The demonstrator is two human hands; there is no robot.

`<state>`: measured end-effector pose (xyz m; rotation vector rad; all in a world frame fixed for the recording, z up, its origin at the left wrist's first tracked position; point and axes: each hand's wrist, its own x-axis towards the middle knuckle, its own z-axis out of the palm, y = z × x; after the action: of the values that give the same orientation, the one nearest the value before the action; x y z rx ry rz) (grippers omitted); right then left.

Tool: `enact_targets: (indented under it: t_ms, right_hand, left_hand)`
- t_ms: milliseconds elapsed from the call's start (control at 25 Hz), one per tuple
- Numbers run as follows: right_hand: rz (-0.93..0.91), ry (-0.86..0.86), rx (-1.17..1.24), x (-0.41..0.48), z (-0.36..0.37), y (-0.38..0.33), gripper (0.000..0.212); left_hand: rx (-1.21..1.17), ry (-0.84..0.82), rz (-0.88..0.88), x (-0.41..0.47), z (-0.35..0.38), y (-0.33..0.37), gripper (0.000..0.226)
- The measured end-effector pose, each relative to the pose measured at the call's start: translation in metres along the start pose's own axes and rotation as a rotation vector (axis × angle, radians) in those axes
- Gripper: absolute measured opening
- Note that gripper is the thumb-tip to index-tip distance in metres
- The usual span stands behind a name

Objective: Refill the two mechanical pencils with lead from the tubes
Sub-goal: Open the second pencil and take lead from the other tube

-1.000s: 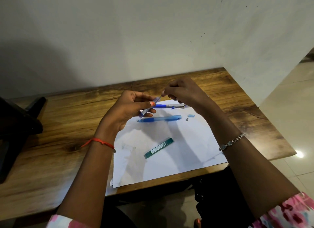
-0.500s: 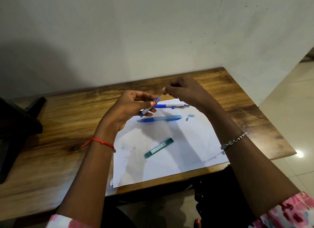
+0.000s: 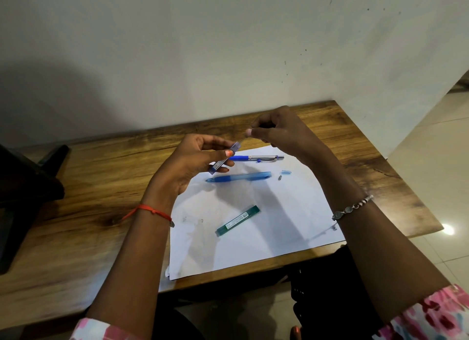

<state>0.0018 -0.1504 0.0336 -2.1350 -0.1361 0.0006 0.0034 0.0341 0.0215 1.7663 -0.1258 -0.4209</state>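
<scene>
My left hand (image 3: 189,159) holds a blue lead tube (image 3: 225,157) tilted, open end up and to the right. My right hand (image 3: 276,131) is pinched just beyond that end, with a thin lead (image 3: 243,141) between fingertips and tube. On the white paper (image 3: 279,225) lie a blue-and-silver mechanical pencil (image 3: 256,158), a light blue mechanical pencil (image 3: 238,177) and a green lead tube (image 3: 237,221). A small clear blue cap (image 3: 285,172) and a tiny metal piece (image 3: 279,178) rest right of the light blue pencil.
The paper lies on a wooden table (image 3: 88,212) against a pale wall. A dark object (image 3: 22,187) stands at the table's left end. Tiled floor (image 3: 436,162) shows past the right edge.
My right hand has lifted slightly up and to the right, away from the tube's open end, drawing the lead out. My left hand and the tube stay about where they were.
</scene>
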Motion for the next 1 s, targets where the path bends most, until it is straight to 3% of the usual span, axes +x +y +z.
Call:
enact_targets:
  t_ms: [240, 560, 1000]
  right_hand:
    - [-0.029, 0.042, 0.000, 0.0005, -0.0001, 0.0002, 0.028]
    - [-0.029, -0.012, 0.046, -0.0011, -0.0068, -0.0002, 0.006]
    - [-0.015, -0.030, 0.076, -0.0016, -0.0077, -0.0018, 0.012]
  left_hand:
    - [-0.010, -0.006, 0.010, -0.0006, 0.0010, 0.0004, 0.015]
    - [-0.040, -0.003, 0.016, 0.0007, 0.0000, 0.0002, 0.014]
    - [-0.039, -0.010, 0.015, -0.0004, -0.0012, -0.0004, 0.014]
